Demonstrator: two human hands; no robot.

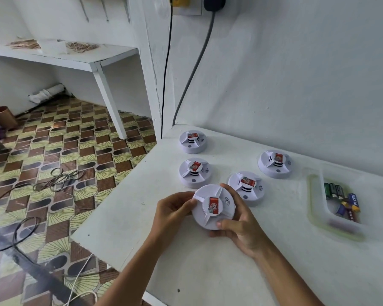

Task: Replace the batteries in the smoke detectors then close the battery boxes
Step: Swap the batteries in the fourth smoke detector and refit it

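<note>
Detector (pixel 213 206) in hand, lifted just above the white counter (pixel 208 272), face and red label up. Left hand (pixel 171 212) pinches the rim with curled fingertips; right hand (pixel 237 226) cups the opposite rim, thumb pressed on the near edge, fingers wrapped round the far side. Battery box isn't visible from this side, so likely it needs flipping or twisting apart first. Risks as I see them: grip is rim-only on smooth plastic, so a hard twist could slip it onto the nearest detector (pixel 245 188), which sits just beyond the right fingers; forcing the wrong way could snap a tab. Three more detectors sit further out from the grip. Clear tray (pixel 314 208) is off past the right hand, well apart, holding loose batteries (pixel 343 200), green and blue ones jumbled; old versus new can't be told, so mix-up is likely.
</note>
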